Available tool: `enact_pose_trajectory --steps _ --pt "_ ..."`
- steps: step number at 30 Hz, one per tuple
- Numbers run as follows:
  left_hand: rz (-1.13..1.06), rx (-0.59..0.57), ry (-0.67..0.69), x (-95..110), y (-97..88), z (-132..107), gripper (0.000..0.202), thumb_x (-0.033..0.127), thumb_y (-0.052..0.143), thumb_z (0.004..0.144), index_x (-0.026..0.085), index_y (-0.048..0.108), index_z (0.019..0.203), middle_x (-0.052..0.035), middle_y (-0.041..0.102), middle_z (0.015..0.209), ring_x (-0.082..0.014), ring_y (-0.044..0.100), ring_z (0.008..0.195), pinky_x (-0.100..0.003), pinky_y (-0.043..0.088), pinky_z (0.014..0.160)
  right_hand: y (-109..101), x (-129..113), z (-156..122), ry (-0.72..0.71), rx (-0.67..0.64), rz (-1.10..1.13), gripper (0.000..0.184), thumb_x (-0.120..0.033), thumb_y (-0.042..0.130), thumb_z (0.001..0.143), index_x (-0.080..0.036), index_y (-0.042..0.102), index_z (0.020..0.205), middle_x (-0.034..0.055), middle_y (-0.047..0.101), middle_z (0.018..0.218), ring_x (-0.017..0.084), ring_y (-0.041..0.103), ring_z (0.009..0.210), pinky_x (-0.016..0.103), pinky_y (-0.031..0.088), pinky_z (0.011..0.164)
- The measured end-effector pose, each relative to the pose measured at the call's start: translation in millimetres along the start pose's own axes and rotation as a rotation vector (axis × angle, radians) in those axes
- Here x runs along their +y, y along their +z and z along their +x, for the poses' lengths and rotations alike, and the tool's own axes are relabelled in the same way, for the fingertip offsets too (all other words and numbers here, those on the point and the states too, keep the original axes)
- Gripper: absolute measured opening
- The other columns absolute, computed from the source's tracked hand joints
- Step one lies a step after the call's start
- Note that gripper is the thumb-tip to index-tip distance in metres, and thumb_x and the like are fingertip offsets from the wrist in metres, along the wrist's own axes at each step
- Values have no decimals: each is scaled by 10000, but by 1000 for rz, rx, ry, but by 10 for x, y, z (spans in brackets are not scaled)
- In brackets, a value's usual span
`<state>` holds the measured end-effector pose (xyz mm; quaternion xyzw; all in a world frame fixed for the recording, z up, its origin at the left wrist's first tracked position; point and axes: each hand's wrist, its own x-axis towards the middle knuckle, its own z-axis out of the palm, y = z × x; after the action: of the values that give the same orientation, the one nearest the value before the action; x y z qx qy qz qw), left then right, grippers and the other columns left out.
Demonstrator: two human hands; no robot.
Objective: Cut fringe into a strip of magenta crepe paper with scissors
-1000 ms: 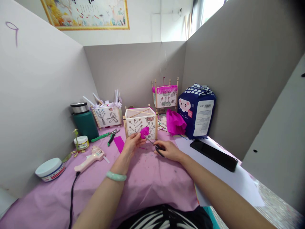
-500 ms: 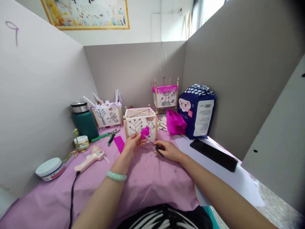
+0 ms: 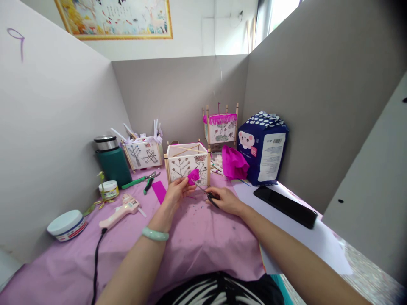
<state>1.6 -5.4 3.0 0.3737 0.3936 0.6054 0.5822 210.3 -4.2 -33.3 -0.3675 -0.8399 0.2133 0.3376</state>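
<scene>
Between the thumb and fingers of my left hand (image 3: pixel 177 194) is a small piece of magenta crepe paper (image 3: pixel 193 176). My right hand (image 3: pixel 226 201) grips black-handled scissors (image 3: pixel 211 198), whose blades point left and meet the lower edge of the paper. Just behind both hands stands a lantern frame (image 3: pixel 187 163) of sticks and white panels with plant drawings. A flat magenta strip (image 3: pixel 159 192) lies on the cloth left of my left hand. Whether the blades are closed on the paper is too small to tell.
Left are a glue gun (image 3: pixel 122 212), green-handled pruners (image 3: pixel 141 181), a green thermos (image 3: pixel 112 163) and a white tub (image 3: pixel 67 225). Crumpled magenta paper (image 3: pixel 234 163), a blue package (image 3: pixel 263 148) and a black phone (image 3: pixel 285 206) lie right. Two more decorated frames stand behind.
The scissors in my right hand have shifted very slightly. Both hands keep nearly the same place and hold.
</scene>
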Motion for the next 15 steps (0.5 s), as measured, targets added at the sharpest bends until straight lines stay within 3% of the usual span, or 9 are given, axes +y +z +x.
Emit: enact_pose_trajectory --steps 15 --pt "-11 -6 -2 1 6 -6 104 92 627 819 121 531 791 -41 648 638 -192 707 634 -249 571 552 15 27 4 9 7 16 373 -417 633 799 -175 637 1084 -11 576 689 111 473 599 213 343 566"
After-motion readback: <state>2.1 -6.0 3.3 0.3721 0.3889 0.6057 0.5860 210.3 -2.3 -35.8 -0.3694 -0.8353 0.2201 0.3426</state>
